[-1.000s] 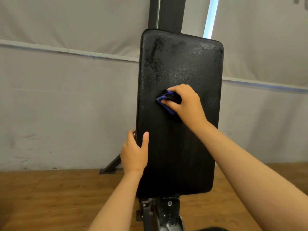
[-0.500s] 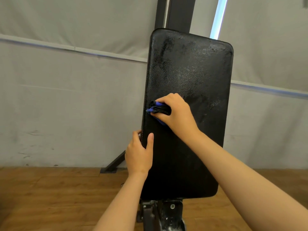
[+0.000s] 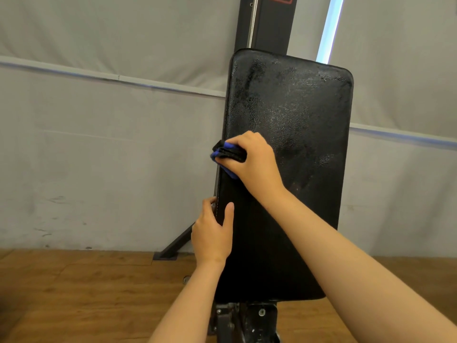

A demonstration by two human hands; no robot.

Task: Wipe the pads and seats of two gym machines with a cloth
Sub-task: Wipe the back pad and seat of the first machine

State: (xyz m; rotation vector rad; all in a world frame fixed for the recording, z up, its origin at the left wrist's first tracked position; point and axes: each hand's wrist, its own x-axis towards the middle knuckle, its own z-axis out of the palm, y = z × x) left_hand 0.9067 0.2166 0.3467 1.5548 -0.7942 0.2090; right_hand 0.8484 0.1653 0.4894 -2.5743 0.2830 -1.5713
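A pale grey wall with a thin horizontal rail fills the background, and a wood-plank floor runs along the bottom of my view. In front stands the black back pad of a gym machine, nearly upright, with a dark steel column rising behind it and a bolted bracket below. Its upper half looks mottled and speckled and the lower half darker and more even, so I judge the wipe to be partway through.

The cloth, blue and black and bunched into a wad, sits at the pad's left edge about mid-height, partly overhanging it. I have the right hand holding it, fingers curled over the wad and pressing it against the vinyl. The forearm reaches in from lower right across the pad's face. I read the bunched hold as a way to put firm pressure on a small patch.

The left hand grips the same edge lower down, thumb flat on the front and fingers wrapped behind, apparently to steady the pad against the push. The hands are near each other, not touching. A slanted frame brace meets the floor beside the left hand.
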